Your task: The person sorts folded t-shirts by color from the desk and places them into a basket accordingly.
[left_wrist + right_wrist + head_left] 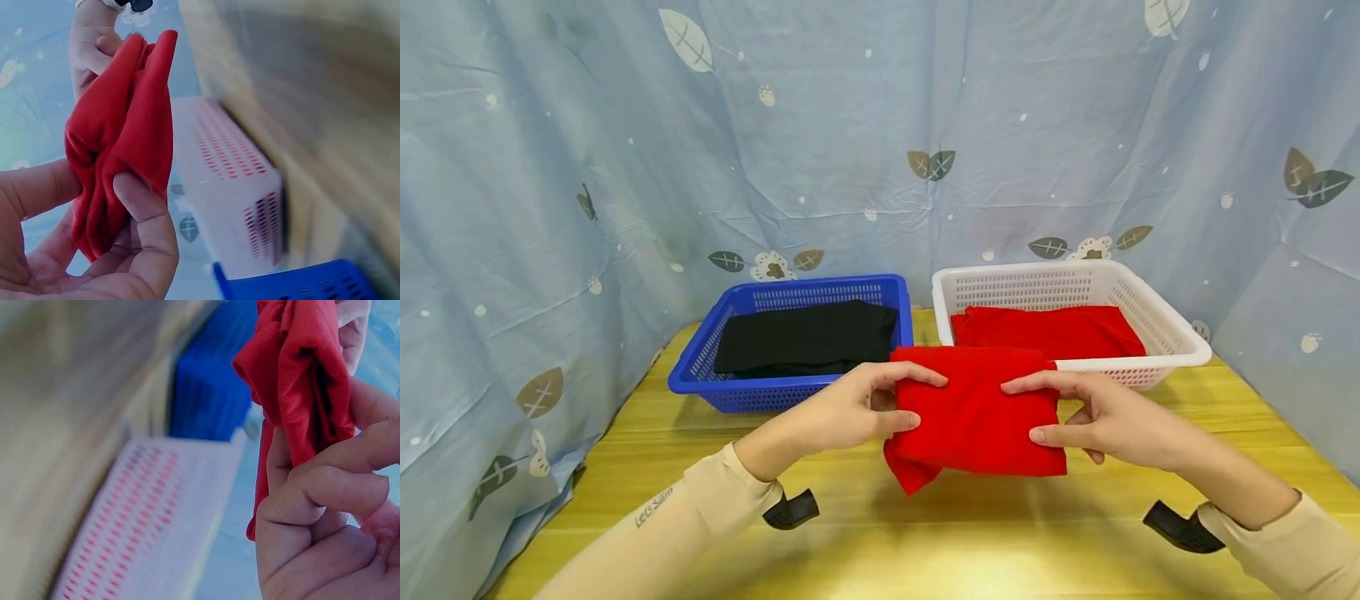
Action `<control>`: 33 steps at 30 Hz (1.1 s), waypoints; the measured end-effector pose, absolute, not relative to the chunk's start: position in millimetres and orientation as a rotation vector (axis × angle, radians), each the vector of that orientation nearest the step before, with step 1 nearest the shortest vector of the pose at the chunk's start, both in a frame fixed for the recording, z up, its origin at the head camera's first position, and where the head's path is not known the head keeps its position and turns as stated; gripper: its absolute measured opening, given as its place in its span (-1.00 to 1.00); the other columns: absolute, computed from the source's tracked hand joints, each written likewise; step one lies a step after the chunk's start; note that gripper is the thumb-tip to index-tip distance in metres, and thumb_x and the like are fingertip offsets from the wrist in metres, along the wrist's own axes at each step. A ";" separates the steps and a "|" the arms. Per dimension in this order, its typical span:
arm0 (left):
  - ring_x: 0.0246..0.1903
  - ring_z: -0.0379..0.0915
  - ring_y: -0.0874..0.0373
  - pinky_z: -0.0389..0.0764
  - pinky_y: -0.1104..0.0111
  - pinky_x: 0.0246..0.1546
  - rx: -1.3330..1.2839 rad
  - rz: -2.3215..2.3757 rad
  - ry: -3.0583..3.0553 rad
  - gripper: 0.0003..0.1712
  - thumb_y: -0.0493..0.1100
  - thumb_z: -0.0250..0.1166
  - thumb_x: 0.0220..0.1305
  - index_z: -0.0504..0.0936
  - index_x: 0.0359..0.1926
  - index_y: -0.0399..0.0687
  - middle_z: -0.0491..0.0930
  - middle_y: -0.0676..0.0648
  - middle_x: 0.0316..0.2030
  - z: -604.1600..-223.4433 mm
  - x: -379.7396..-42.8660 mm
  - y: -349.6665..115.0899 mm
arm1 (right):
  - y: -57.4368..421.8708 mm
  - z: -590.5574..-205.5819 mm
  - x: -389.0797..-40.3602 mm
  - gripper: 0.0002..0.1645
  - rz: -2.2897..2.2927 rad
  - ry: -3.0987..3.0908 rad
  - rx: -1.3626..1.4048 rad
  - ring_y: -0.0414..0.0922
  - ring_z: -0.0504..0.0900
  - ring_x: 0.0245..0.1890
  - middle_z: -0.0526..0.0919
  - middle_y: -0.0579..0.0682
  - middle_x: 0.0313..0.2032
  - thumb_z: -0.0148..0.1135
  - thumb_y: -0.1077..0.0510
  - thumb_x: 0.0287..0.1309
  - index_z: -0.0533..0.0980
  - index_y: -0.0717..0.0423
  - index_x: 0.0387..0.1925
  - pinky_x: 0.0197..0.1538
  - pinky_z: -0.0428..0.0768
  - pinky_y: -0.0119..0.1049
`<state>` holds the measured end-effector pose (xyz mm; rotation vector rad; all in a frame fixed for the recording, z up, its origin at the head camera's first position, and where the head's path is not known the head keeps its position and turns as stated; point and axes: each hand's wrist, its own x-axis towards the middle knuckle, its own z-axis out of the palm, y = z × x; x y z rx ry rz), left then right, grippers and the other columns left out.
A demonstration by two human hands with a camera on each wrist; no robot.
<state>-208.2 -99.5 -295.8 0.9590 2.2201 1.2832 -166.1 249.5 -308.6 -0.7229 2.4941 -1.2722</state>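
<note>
A folded red cloth [977,417] is held up above the table between both hands, in front of the baskets. My left hand [850,408] pinches its left side, thumb and forefinger on the near face; the left wrist view shows other fingers curled behind the layered cloth [119,137]. My right hand [1105,417] grips the right side in the same way, and the right wrist view shows its fingers [325,494] bent at the cloth's folded edge. One lower left corner of the cloth hangs down. What kind of garment or fabric it is, I cannot tell.
A blue basket [700,377] at back left holds folded black cloth [805,337]. Beside it on the right, a white basket [1180,346] holds more red cloth [1052,329]. Both stand on a wooden table [985,542], with a patterned blue curtain [850,125] behind and at the sides.
</note>
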 end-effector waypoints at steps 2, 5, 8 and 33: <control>-0.07 0.68 0.08 0.78 0.21 -0.11 0.986 1.296 2.242 -0.48 -0.29 0.32 0.50 0.60 0.40 0.12 0.62 -0.14 0.18 -289.7 -212.8 -93.4 | 253.8 -299.3 -167.9 -0.33 -1.266 2.531 -0.721 -0.17 0.34 -0.72 0.56 -0.08 -0.52 0.46 0.08 0.38 0.49 -0.07 0.46 -0.58 0.53 -0.25; -0.04 0.66 0.05 0.78 0.24 -0.16 1.015 1.317 2.286 -0.49 -0.29 0.32 0.49 0.62 0.38 0.13 0.60 -0.12 0.21 -281.8 -221.6 -82.3 | 261.3 -287.3 -174.1 -0.33 -1.268 2.587 -0.712 -0.13 0.34 -0.71 0.61 -0.07 -0.47 0.46 0.11 0.37 0.49 -0.05 0.46 -0.58 0.51 -0.25; -0.01 0.65 0.02 0.77 0.27 -0.13 1.016 1.349 2.309 -0.51 -0.30 0.31 0.50 0.62 0.37 0.14 0.59 -0.10 0.20 -276.1 -232.7 -68.8 | 270.9 -277.0 -183.1 -0.32 -1.268 2.643 -0.663 -0.14 0.27 -0.73 0.67 -0.05 -0.41 0.46 0.14 0.37 0.49 -0.03 0.46 -0.60 0.46 -0.24; -0.47 0.48 0.09 0.56 0.43 -0.41 0.824 1.289 2.581 -0.58 -0.36 0.35 0.44 0.68 0.24 0.05 0.66 -0.14 -0.21 -291.0 -324.3 48.7 | 341.5 -269.8 -285.0 -0.26 -1.066 2.723 -0.295 -0.15 0.41 -0.44 0.56 0.12 -0.09 0.33 0.13 0.47 0.35 0.07 0.58 -0.29 0.52 -0.31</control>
